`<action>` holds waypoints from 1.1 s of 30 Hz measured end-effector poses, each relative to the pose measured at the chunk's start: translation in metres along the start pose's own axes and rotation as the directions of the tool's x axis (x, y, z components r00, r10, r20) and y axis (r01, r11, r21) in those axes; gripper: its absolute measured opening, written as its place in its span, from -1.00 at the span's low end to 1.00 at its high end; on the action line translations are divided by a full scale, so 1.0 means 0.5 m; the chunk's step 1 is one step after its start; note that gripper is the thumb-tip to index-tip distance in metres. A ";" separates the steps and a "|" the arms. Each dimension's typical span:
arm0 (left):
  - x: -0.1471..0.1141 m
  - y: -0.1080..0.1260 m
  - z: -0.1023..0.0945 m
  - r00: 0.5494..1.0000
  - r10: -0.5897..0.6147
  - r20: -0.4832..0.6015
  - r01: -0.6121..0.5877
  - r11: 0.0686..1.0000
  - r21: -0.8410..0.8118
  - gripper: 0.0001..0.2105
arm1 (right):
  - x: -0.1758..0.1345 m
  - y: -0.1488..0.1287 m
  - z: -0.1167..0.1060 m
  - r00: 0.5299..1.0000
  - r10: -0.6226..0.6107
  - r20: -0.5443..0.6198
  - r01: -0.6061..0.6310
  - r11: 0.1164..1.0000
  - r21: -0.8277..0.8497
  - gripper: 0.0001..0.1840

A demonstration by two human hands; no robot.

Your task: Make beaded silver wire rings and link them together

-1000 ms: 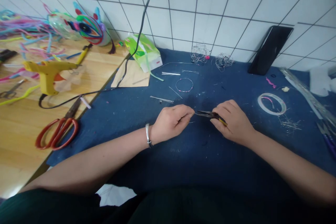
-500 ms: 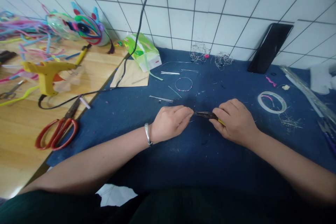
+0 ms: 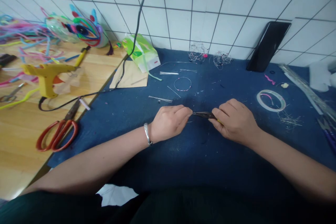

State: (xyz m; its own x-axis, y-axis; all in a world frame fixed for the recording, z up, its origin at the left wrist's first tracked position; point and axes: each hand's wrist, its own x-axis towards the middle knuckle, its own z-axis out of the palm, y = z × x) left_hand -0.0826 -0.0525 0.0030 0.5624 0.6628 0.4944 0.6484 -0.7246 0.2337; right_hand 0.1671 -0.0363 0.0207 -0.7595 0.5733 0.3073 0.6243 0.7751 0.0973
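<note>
My right hand (image 3: 232, 117) is closed round the yellow handle of a pair of pliers (image 3: 204, 114), whose dark jaws point left. The jaw tips meet the fingertips of my left hand (image 3: 170, 120), which is pinched on a thin piece of wire, mostly hidden by the fingers. Beyond the hands, a wire ring with small beads (image 3: 183, 84) lies on the blue cloth (image 3: 168, 157). Left of it are a bundle of straight wires (image 3: 160, 98), a single wire (image 3: 173, 91) and more short wires (image 3: 168, 73).
Red-handled scissors (image 3: 61, 129) and a yellow glue gun (image 3: 47, 77) lie left, its black cable crossing the cloth. Two wire tangles (image 3: 197, 52) sit by the wall. A phone (image 3: 269, 47) leans there. At right are a tape-like ring (image 3: 271, 100) and wire scraps (image 3: 290, 120).
The view has shifted very slightly. Both hands and the pliers keep nearly the same place, with the pliers' yellow handle a little less visible.
</note>
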 end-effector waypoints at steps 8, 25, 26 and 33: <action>0.001 -0.018 -0.009 0.992 0.126 0.003 -0.126 0.991 -0.048 -0.80 | -0.001 0.000 -0.001 0.999 -0.038 0.007 0.037 0.991 0.126 -0.75; 0.001 -0.048 -0.001 0.944 0.314 -0.103 -0.317 0.949 -0.008 -0.82 | 0.010 -0.002 -0.009 0.965 0.024 0.260 -0.189 0.751 0.633 -0.71; 0.001 -0.047 0.000 0.953 0.287 -0.097 -0.293 0.955 -0.052 -0.82 | 0.010 -0.002 -0.009 0.961 0.030 0.275 -0.205 0.742 0.638 -0.70; 0.007 -0.035 -0.002 0.999 -0.035 -0.017 0.030 0.966 -0.257 -0.87 | 0.001 0.006 0.013 0.963 0.127 0.238 -0.223 0.871 0.437 -0.69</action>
State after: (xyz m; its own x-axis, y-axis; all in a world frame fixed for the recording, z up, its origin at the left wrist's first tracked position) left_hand -0.0924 -0.0375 0.0016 0.5305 0.6847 0.4998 0.5113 -0.7287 0.4556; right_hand 0.1674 -0.0319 0.0148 -0.6953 0.7139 0.0828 0.6338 0.6634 -0.3976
